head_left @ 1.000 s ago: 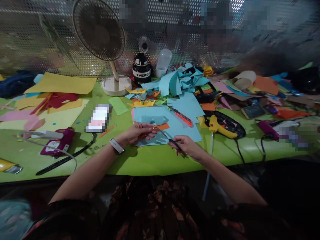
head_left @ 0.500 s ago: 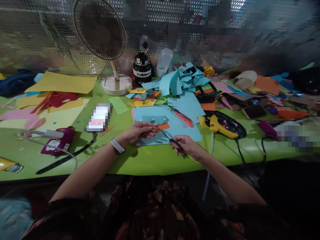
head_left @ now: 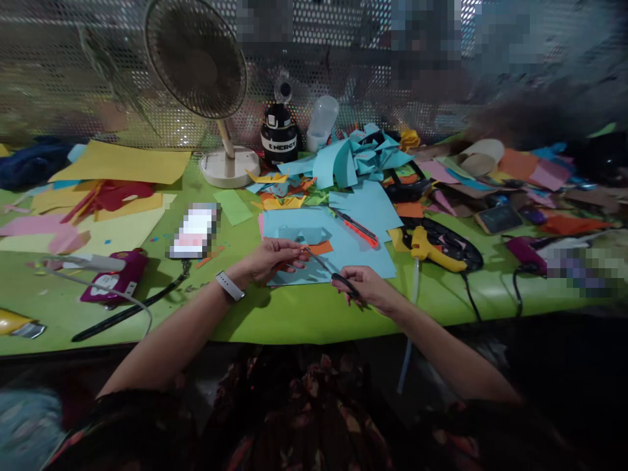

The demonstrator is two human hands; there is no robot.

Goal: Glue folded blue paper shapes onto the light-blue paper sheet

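While our left hand pinches the orange paper scrap over the counter, at ten o'clock of our right hand, which is closed round the scissors, we judge the cut begun but unfinished.

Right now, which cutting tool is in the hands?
The black-handled scissors, held in the right hand, blades toward the paper strip pinched by the left hand. The orange utility knife lies untouched on blue paper.

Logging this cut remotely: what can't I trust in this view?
Head view throughout.
- Small paper piece: mostly covered by the left hand.
- Scissors handles: buried in the right hand.
- Object left of the blue sheet: pixelated out.
- Table, far right end: dark and blurred.
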